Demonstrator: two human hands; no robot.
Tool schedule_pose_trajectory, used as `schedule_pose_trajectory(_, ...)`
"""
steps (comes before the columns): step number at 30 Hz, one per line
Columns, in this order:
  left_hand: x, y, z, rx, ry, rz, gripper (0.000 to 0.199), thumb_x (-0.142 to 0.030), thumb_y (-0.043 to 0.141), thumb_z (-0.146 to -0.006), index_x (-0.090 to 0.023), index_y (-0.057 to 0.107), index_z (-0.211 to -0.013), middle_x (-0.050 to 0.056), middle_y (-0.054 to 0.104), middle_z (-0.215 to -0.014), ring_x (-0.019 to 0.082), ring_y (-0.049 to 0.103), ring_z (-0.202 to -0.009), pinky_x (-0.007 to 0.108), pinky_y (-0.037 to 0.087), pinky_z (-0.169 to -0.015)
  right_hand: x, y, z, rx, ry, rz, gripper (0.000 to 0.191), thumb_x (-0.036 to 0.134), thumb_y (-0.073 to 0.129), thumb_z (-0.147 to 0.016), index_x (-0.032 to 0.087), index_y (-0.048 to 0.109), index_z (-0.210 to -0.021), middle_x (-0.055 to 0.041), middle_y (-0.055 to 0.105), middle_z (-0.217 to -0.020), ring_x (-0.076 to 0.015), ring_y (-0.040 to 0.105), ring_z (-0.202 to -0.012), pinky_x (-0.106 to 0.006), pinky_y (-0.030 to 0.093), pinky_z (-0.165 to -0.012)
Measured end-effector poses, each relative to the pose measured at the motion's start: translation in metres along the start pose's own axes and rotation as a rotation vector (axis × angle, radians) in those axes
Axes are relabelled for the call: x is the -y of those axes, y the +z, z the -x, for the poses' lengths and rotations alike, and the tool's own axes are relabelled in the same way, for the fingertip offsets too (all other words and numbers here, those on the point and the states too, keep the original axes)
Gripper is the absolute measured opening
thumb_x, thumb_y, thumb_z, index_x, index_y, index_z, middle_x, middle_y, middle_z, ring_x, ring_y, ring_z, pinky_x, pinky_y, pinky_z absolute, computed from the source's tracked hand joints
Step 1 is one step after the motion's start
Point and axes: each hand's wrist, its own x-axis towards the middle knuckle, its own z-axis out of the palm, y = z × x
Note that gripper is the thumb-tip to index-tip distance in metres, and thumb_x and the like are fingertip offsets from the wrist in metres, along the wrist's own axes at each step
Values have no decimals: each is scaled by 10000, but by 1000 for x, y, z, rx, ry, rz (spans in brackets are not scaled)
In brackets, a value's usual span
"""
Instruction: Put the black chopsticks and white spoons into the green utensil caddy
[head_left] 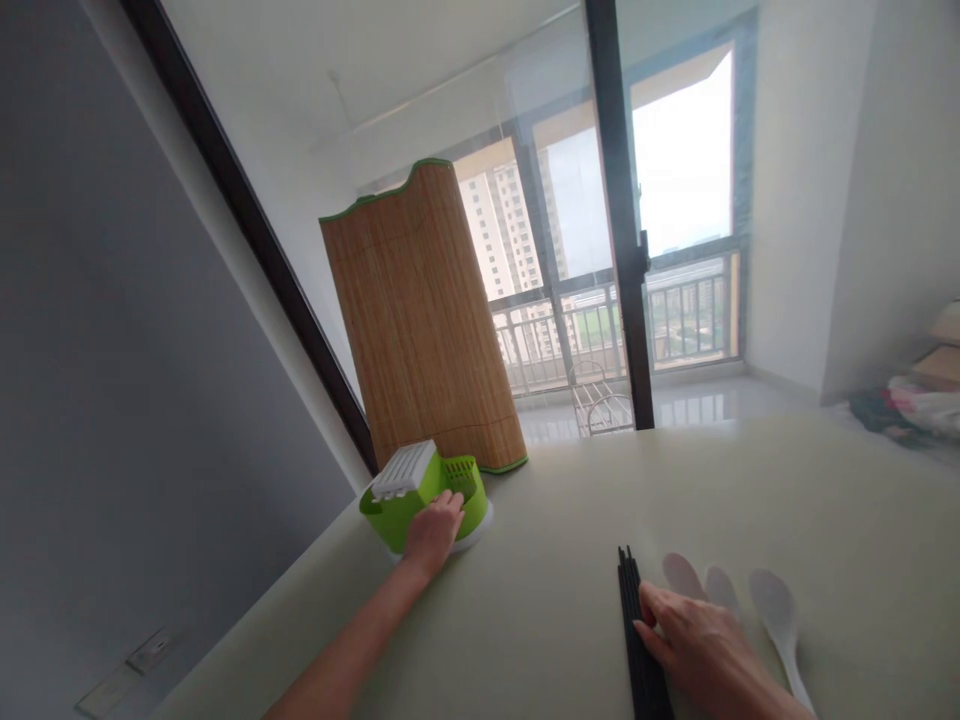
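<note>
At the table's left edge stands a lime-green utensil holder (390, 517) with a white slotted top and a white base. My left hand (435, 530) grips its near rim, fingertips reaching over into the round compartment. A bundle of black chopsticks (637, 650) lies lengthwise at the front. Closed against the bundle's right side, my right hand (701, 640) has thumb and forefinger on the chopsticks; its other fingers are hidden. Beyond and beside this hand lie a white spoon (776, 605) and two more pale spoons (682, 575), their handles partly covered.
A bamboo mat (424, 320) with green edging stands upright behind the holder. The pale table (547, 560) borders a glass sliding door with a dark frame (619, 200). Past the glass is a metal rack (600, 405). A grey wall (150, 400) runs along the left.
</note>
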Motion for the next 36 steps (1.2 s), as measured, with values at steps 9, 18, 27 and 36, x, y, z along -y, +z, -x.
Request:
schedule_pose_trajectory(9, -144, -27, -8, -140, 198, 43, 305, -26, 348, -892, -161, 599, -1003, 85, 632, -948, 204, 627, -825, 262, 462, -634, -2, -1, -1, 91, -3, 7, 112, 206, 510, -890, 203, 571, -797, -43, 703, -764, -243, 685, -691, -283, 300, -530)
schedule_pose_trajectory(18, -255, -49, -22, -230, 404, 150, 163, -80, 439, -889, -115, 584, -955, 113, 622, -890, 206, 629, -750, 262, 441, -548, 3, -8, -5, 161, 49, 10, 102, 195, 540, -865, 184, 635, -830, -86, 729, -787, -262, 703, -699, -280, 335, -522)
schedule_pose_trajectory(27, -301, -64, -18, -245, 546, 244, 160, -111, 417, -921, -106, 572, -961, 114, 615, -893, 210, 646, -761, 269, 466, -548, 9, -16, -8, 181, 76, -12, 150, 146, 538, -871, 175, 677, -917, -118, 740, -869, -258, 701, -708, -284, 368, -528)
schedule_pose_trajectory(36, -321, -75, -15, -221, 491, 332, 159, -71, 427, -897, -59, 585, -907, 147, 623, -830, 233, 669, -718, 288, 500, -525, 0, -11, 0, 89, 30, -72, 166, 128, 566, -823, 189, 706, -888, -120, 742, -904, -303, 695, -775, -311, 451, -602)
